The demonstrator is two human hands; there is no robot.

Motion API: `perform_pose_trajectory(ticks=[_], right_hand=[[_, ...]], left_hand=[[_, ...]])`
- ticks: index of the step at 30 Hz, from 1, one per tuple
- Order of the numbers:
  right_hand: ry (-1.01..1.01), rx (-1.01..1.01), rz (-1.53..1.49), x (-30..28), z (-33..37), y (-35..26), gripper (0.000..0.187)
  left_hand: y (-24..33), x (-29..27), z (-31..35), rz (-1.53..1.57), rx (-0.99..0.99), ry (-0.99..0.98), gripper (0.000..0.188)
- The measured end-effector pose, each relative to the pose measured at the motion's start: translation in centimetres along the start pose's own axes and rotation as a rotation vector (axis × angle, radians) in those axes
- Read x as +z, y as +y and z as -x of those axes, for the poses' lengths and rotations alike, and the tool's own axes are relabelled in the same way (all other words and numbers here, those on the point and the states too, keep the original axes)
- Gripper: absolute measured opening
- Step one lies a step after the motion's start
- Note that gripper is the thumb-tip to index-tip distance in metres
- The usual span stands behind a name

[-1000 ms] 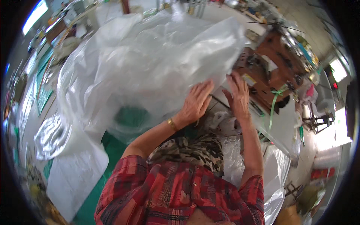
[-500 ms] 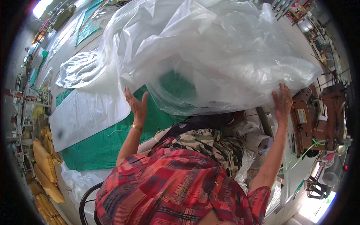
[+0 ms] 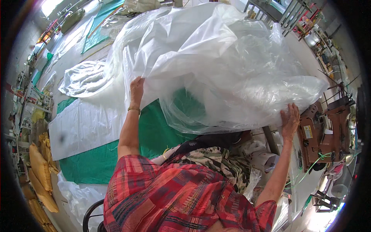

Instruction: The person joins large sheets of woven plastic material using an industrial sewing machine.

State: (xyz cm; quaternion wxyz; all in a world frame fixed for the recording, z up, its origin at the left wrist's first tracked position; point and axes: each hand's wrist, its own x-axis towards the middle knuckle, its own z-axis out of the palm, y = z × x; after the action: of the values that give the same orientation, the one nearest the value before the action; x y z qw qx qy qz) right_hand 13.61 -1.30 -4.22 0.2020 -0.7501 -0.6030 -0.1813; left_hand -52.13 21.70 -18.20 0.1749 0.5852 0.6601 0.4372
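Observation:
A big, crumpled sheet of white and clear plastic billows up in front of me. My left hand is closed, its fingertips pinching a fold of the sheet's left part. At the sheet's near right edge, my right hand lies against the clear plastic with fingers and thumb apart. Whether any plastic is tucked under that palm is hidden. Green sheeting spreads below, partly covered at the left by a flat white sheet and showing through the clear plastic.
A brown sewing machine stands just right of my right hand. Patterned cloth lies close to my body. Yellow bundles line the left side. A dark slatted frame stands beyond the plastic at the far right.
My left hand has reached away from me and closed on the white plastic. My right hand has come slightly nearer. The billowing sheet has sunk a little toward me.

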Motion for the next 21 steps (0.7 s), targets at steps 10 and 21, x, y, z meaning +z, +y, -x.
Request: perform_pose_trajectory(ticks=[10, 21], right_hand=[[0.348, 0.381, -0.389, 2.7, -0.7, -4.5, 0.054], [-0.996, -0.690, -1.543, -5.2, -3.8, -34.8, 0.058]], left_hand=[[20.1, -3.9, 15.6, 1.539, 0.072, -1.066, 0.025], [33.3, -2.3, 24.2, 1.294, 0.098, -1.853, 0.015]])
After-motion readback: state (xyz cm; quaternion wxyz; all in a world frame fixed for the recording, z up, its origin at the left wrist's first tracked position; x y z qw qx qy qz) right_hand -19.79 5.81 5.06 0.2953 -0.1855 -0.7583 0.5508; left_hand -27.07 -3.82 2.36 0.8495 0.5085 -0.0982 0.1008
